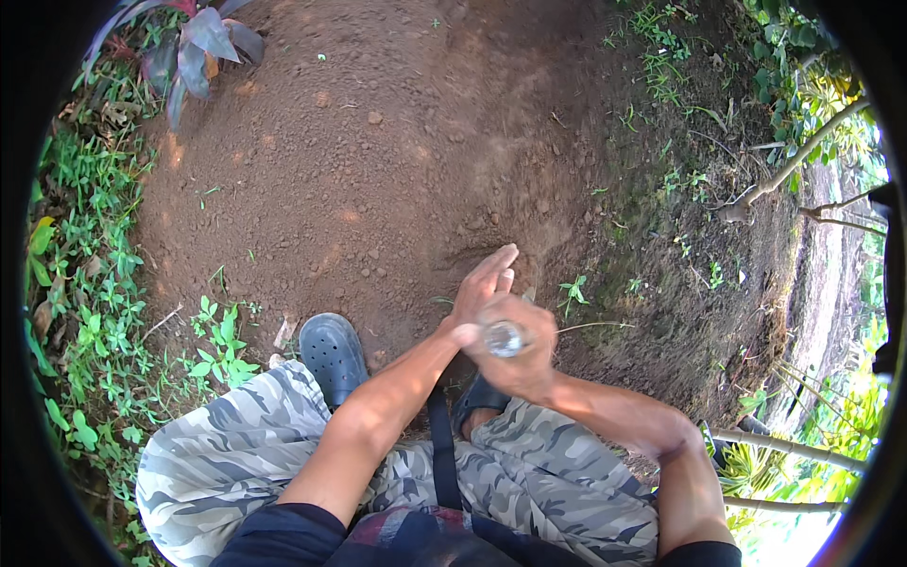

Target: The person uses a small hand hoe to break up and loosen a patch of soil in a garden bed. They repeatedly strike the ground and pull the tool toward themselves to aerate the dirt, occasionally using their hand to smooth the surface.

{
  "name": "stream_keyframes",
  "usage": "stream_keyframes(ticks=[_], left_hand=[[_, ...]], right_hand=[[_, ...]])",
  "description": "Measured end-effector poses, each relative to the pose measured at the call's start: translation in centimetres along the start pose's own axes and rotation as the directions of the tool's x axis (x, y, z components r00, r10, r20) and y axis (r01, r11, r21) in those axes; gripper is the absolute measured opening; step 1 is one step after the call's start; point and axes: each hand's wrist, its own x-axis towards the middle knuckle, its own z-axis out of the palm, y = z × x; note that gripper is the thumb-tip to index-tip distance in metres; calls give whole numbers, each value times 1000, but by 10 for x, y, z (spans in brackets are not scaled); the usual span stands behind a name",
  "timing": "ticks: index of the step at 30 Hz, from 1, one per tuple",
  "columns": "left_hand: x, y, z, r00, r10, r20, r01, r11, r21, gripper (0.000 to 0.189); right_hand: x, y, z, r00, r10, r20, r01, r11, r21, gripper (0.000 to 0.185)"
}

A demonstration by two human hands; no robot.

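Note:
My right hand [523, 347] is wrapped around an upright tool handle, whose shiny round metal end [504, 339] points up toward me. The rest of the tool is hidden below the fist, so its kind cannot be told. Partly behind that fist, my left hand [482, 287] reaches forward with its fingers extended and nothing visible in it. Whether the two hands touch is unclear. Just beyond the left fingertips lies a shallow hollow in the brown soil [468, 251].
Dark clogs [333, 358] are on my feet, close behind the hands. Green weeds [223, 347] grow at left, below a purple-leaved plant [202, 49]. Small weeds [574, 290] stand right of the hands. A cut branch [801, 159] and thin stems [786, 446] edge the right side.

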Motion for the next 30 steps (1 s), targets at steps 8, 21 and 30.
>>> stream_keyframes(ticks=[8,21,30], left_hand=[[17,6,0,997,-48,-54,46,998,-53,46],[7,-39,-175,986,41,-164,79,743,664,40],[-32,13,-76,971,-187,147,114,908,403,40]], right_hand=[[-7,14,-81,995,53,-83,-33,972,231,29],[24,17,-79,1000,-16,27,9,971,240,28],[67,17,-83,987,-148,-66,159,963,218,23]])
